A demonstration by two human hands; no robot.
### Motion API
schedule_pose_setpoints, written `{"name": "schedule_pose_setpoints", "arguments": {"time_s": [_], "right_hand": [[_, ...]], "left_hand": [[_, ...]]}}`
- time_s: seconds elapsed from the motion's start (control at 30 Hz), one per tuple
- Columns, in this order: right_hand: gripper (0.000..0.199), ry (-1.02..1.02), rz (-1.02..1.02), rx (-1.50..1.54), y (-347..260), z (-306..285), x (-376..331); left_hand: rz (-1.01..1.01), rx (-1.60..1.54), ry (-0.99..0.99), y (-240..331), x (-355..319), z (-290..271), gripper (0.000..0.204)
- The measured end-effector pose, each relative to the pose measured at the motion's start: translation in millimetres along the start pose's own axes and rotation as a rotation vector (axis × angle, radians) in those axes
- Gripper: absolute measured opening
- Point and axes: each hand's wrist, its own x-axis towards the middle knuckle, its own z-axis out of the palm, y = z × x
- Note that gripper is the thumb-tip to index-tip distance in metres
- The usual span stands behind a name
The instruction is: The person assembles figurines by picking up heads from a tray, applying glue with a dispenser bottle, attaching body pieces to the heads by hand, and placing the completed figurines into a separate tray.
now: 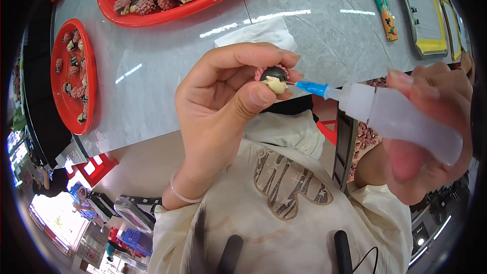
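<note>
Between the thumb and fingers of my left hand (218, 89) is a small figurine (274, 80) with a pink ridged back, a black part and a cream-coloured part. My right hand (431, 122) grips a translucent squeeze bottle (395, 114) from the right side. The bottle's blue needle tip (312, 88) points left, and its thin needle reaches the figurine's edge beside my left fingertips. Whether the needle touches the piece or stops just short, I cannot tell.
A large red tray (167, 19) of similar figurines stands at the far side; a smaller red tray (91, 86) holds several more at left. A white tissue (264, 33) lies behind my left hand. An orange and green packet (383, 12) and a yellow-edged tray (431, 48) are at far right.
</note>
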Motion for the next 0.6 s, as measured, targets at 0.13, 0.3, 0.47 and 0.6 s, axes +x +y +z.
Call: {"name": "schedule_pose_setpoints", "arguments": {"time_s": [0.13,0.3,0.47,0.6], "right_hand": [[0.052,0.133,-0.088,0.054,10,2,-6],[0.05,0.268,-0.183,0.123,20,5,-8],[0.031,0.198,0.149,0.62,42,9,-4],[0.032,0.192,0.072,0.284,67,31,3]], "left_hand": [[0.001,-0.02,0.002,0,-1,0,0.039],[0.001,-0.08,-0.004,4,2,1,0.038],[-0.047,-0.096,0.013,4,2,9,0.037],[-0.014,-0.138,0.014,0,0,9,0.031]]}}
